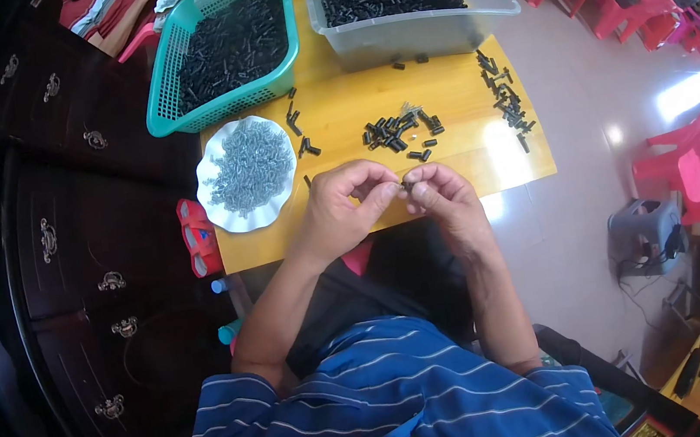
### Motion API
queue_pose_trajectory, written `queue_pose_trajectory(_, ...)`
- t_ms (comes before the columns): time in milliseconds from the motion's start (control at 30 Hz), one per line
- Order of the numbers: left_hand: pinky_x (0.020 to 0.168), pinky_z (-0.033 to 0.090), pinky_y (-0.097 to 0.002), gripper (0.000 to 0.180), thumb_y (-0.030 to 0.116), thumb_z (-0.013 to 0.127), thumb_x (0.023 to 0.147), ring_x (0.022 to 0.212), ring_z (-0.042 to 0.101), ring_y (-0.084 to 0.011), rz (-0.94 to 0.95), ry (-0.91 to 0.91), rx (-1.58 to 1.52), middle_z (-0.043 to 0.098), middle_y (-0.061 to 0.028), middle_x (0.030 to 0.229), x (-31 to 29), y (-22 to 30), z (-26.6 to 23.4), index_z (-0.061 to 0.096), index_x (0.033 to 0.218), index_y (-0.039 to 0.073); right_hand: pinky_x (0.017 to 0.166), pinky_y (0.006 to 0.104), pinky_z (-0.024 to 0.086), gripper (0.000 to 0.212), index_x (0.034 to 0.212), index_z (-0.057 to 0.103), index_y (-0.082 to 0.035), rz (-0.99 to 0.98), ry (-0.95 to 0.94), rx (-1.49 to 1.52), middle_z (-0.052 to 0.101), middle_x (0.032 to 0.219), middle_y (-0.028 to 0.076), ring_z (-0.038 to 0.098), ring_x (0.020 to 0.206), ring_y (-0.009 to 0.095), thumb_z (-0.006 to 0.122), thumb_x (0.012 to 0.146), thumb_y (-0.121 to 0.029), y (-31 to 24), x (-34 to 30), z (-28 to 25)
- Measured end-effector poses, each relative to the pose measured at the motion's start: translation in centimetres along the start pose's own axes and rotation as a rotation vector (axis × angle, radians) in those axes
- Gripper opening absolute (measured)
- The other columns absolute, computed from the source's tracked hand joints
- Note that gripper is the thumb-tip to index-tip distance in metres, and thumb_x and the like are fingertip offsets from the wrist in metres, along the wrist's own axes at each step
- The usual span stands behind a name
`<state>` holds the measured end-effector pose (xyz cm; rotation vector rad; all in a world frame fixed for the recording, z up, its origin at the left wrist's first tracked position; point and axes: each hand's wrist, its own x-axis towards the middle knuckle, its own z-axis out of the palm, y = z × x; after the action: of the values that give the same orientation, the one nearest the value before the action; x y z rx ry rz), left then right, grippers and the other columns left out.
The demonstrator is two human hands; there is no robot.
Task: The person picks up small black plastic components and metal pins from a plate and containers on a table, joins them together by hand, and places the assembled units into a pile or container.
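Observation:
Over the near edge of a yellow table (328,108), my left hand (354,199) and my right hand (445,198) meet fingertip to fingertip. A tiny dark piece (405,185) shows between them; my right thumb and fingers pinch it. My left thumb and forefinger are pinched against its left side, and what they hold is too small to make out. Just beyond my hands lies a loose pile of short black cylinders (392,133), with a few thin pale pieces (414,111) among them. Left of my left hand stands a scalloped white plate (205,192) heaped with small clear or silvery pieces (249,165).
At the back, a green basket (268,86) and a translucent bin (399,45) hold many black pieces. More black cylinders (506,99) line the table's right side. Dark drawers (62,219) stand left; red chairs (679,160) and a grey stool (645,235) stand right.

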<state>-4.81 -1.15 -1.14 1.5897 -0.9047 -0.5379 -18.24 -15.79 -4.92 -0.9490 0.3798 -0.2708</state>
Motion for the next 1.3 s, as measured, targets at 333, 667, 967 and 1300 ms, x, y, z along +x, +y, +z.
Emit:
queue_pose_trajectory(333,0.070,0.054,-0.0240,0.008,0.005,0.071,0.093,0.077,0.069,-0.0098,0.065,0.029,0.057,0.073,-0.0046,0.086,-0.2,-0.4,0.0,0.071,0.097,-0.001,0.085,0.0278,0.053,0.015,0.112,0.065,-0.005,-0.027,-0.039,-0.066,0.070,0.102,0.002,0.068,0.097,0.013,0.068,0.098,-0.011,0.1,0.0,0.1)
queue_pose_trajectory(667,0.070,0.054,-0.0247,0.007,0.004,0.070,0.092,0.076,0.067,-0.0097,0.069,0.076,0.031,0.072,-0.0045,0.086,0.1,0.2,0.6,0.069,0.097,-0.002,0.089,0.0301,0.053,0.020,0.118,0.060,-0.003,0.023,-0.080,-0.095,0.071,0.099,0.006,0.067,0.093,0.013,0.062,0.101,-0.012,-0.4,-0.1,0.4)
queue_pose_trajectory(967,0.070,0.054,-0.0268,0.008,0.004,0.071,0.090,0.074,0.067,-0.0126,0.132,0.117,0.148,0.072,-0.0070,0.085,-0.2,0.5,0.7,0.069,0.096,-0.002,0.084,0.0292,0.053,0.013,0.109,0.062,-0.008,0.069,0.054,0.068,0.071,0.097,0.005,0.067,0.087,0.014,0.063,0.101,-0.019,-0.9,0.0,0.6)
queue_pose_trajectory(1300,0.064,0.052,-0.0284,0.010,0.002,0.073,0.087,0.068,0.066,-0.0167,0.223,0.138,0.224,0.071,-0.0096,0.083,0.1,1.1,1.9,0.068,0.095,-0.001,0.075,0.0258,0.053,0.014,0.107,0.063,-0.008,0.093,-0.021,0.224,0.066,0.089,0.001,0.062,0.078,0.011,0.069,0.098,-0.018,-0.6,0.1,-0.1)
